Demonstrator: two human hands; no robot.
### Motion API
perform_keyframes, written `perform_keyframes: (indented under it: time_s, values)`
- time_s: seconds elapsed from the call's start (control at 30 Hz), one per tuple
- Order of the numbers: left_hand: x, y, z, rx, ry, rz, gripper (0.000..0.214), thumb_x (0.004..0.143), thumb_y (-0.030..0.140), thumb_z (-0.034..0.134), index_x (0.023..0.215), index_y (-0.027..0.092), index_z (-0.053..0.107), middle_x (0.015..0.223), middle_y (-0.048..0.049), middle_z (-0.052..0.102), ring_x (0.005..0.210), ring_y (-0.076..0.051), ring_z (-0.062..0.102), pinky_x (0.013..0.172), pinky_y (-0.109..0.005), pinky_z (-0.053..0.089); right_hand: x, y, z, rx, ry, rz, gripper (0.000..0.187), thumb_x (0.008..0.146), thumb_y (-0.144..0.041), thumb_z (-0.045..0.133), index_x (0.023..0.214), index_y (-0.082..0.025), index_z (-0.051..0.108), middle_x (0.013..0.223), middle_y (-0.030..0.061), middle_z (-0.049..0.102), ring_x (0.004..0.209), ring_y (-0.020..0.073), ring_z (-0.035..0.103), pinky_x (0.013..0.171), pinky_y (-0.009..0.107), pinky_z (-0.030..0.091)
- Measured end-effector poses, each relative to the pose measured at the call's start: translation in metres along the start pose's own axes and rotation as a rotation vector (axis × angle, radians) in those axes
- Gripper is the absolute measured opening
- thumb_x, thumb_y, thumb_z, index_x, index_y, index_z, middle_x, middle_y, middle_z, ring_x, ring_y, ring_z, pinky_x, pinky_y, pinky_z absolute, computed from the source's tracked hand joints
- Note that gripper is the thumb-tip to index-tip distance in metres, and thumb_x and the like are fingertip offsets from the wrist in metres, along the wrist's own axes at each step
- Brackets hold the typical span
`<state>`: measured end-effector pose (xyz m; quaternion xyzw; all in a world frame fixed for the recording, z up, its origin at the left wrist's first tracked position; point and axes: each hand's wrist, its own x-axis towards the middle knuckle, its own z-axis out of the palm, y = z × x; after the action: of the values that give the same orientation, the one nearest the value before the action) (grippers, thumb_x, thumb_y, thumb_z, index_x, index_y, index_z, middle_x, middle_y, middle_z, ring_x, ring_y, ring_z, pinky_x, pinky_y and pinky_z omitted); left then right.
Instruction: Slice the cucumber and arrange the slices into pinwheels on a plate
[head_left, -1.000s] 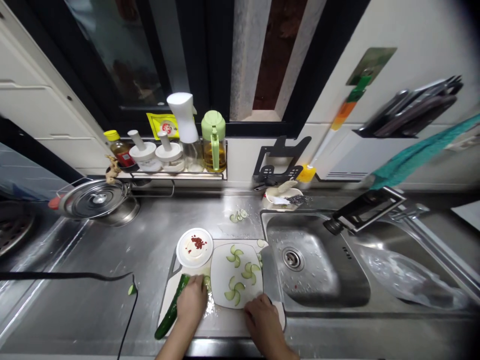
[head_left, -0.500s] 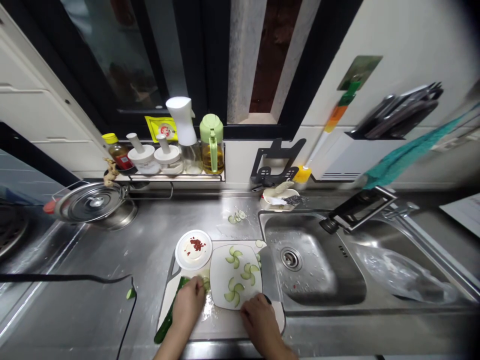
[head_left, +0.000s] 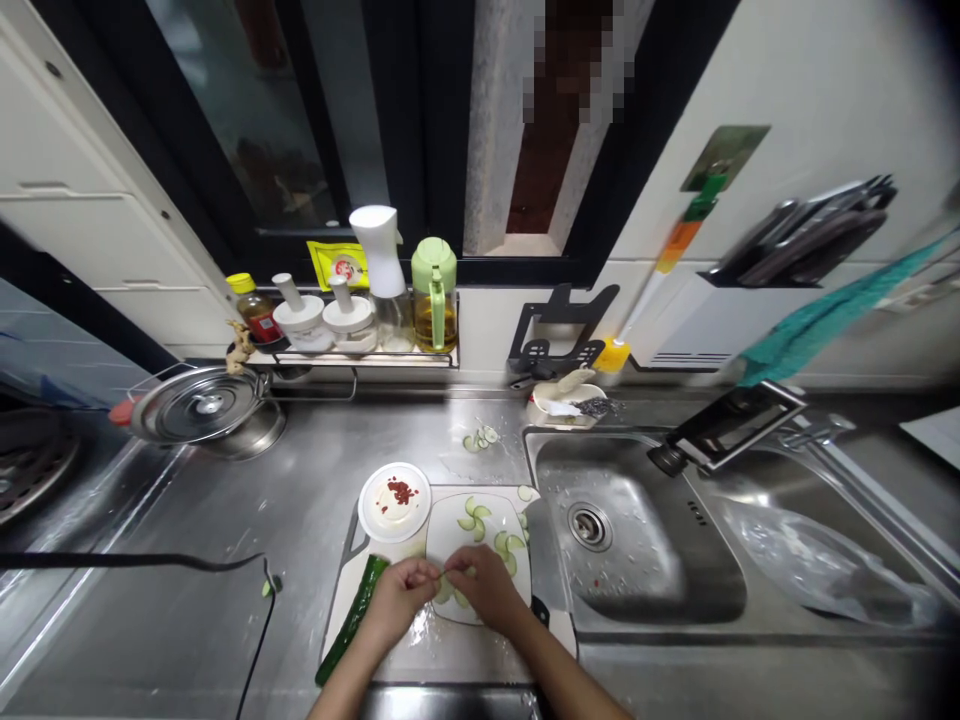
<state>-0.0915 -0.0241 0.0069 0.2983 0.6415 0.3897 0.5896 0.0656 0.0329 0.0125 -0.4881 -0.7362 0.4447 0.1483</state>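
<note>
Slice (head_left: 448,592) lies at the plate's (head_left: 448,525) near-left edge, pinched between the closed fingertips of left hand (head_left: 401,597) and right hand (head_left: 484,587), equally near; the cucumber (head_left: 352,620) runs diagonally, just left.

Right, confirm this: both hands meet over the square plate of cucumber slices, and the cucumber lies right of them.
Wrong side. The head view shows the cucumber lying left of the hands. The left hand and right hand do meet over the square plate.
</note>
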Motion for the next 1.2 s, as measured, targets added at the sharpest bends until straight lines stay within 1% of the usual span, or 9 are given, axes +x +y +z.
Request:
perform_keyframes:
  time_s: [0.17,0.27,0.4,0.47,0.57,0.67,0.77,0.97,1.2]
  values:
    - [-0.005,-0.006,0.003,-0.049,0.054,-0.008,0.039,0.061,0.053,0.07,0.061,0.016,0.057,0.052,0.0063,0.05,0.051,-0.006,0.041,0.052,-0.02,0.031,-0.001,-0.006,-0.009,-0.011,-0.044,0.012,0.011,0.076,-0.019,0.059,0.07,-0.02,0.069,0.072,0.0,0.068,0.076,0.0157,0.06,0.071,0.025,0.041]
    - [-0.01,-0.01,0.008,-0.127,0.092,-0.24,0.051,0.06,0.064,0.068,0.056,0.017,0.049,0.047,0.0078,0.043,0.041,-0.004,0.033,0.041,-0.018,0.019,-0.005,-0.008,-0.014,-0.04,-0.04,0.0,0.012,0.077,-0.021,0.059,0.072,-0.02,0.069,0.075,0.0014,0.067,0.082,0.0175,0.058,0.076,0.028,0.039]
    - [-0.015,-0.009,0.017,-0.417,-0.004,-0.625,0.05,0.065,0.062,0.07,0.068,0.014,0.056,0.053,0.0055,0.05,0.035,-0.001,0.032,0.035,-0.014,0.009,-0.011,-0.01,-0.02,-0.064,-0.041,-0.042,0.011,0.078,-0.022,0.059,0.074,-0.02,0.069,0.079,0.0029,0.065,0.086,0.0189,0.056,0.078,0.029,0.037]
    - [-0.016,-0.007,0.021,-0.605,-0.074,-0.736,0.044,0.071,0.055,0.07,0.073,0.013,0.058,0.055,0.0044,0.052,0.035,0.0,0.036,0.033,-0.01,0.012,-0.014,-0.01,-0.022,-0.079,-0.045,-0.08,0.011,0.078,-0.022,0.059,0.074,-0.02,0.069,0.078,0.0029,0.064,0.087,0.0194,0.055,0.077,0.029,0.036]
    - [-0.015,-0.004,0.024,-0.782,-0.107,-0.791,0.029,0.079,0.039,0.068,0.076,0.012,0.057,0.057,0.0032,0.055,0.037,0.0,0.043,0.032,-0.008,0.02,-0.018,-0.01,-0.026,-0.096,-0.063,-0.12,0.01,0.078,-0.023,0.059,0.073,-0.02,0.068,0.076,0.0026,0.064,0.087,0.0198,0.055,0.076,0.029,0.036]
    - [-0.012,-0.004,0.025,-0.845,-0.076,-0.766,0.017,0.08,0.023,0.067,0.074,0.014,0.054,0.055,0.0039,0.054,0.038,-0.001,0.045,0.033,-0.008,0.023,-0.02,-0.01,-0.029,-0.079,-0.102,-0.115,0.012,0.079,-0.023,0.057,0.073,-0.021,0.068,0.074,0.0019,0.065,0.087,0.0194,0.055,0.075,0.028,0.036]
    - [-0.009,-0.005,0.026,-0.797,-0.044,-0.687,0.02,0.072,0.017,0.072,0.073,0.015,0.052,0.055,0.0049,0.054,0.039,-0.002,0.046,0.035,-0.008,0.023,-0.018,-0.007,-0.031,-0.051,-0.129,-0.062,0.012,0.077,-0.022,0.057,0.071,-0.02,0.067,0.073,0.0014,0.066,0.083,0.0184,0.056,0.075,0.028,0.037]
    - [-0.002,-0.008,0.026,-0.491,0.002,-0.354,0.035,0.053,0.029,0.083,0.071,0.016,0.056,0.052,0.0075,0.053,0.041,-0.001,0.042,0.04,-0.014,0.019,-0.007,0.005,-0.029,-0.023,-0.175,0.025,0.015,0.073,-0.018,0.054,0.065,-0.018,0.067,0.065,-0.0003,0.066,0.067,0.0144,0.056,0.063,0.024,0.038]
    - [0.003,-0.01,0.023,-0.228,0.04,-0.067,0.022,0.059,0.03,0.071,0.064,0.017,0.054,0.049,0.0093,0.045,0.045,-0.004,0.035,0.048,-0.018,0.023,0.012,0.012,-0.029,-0.087,-0.202,0.099,0.016,0.07,-0.018,0.056,0.069,-0.017,0.073,0.063,0.0002,0.067,0.061,0.0145,0.058,0.056,0.023,0.037]
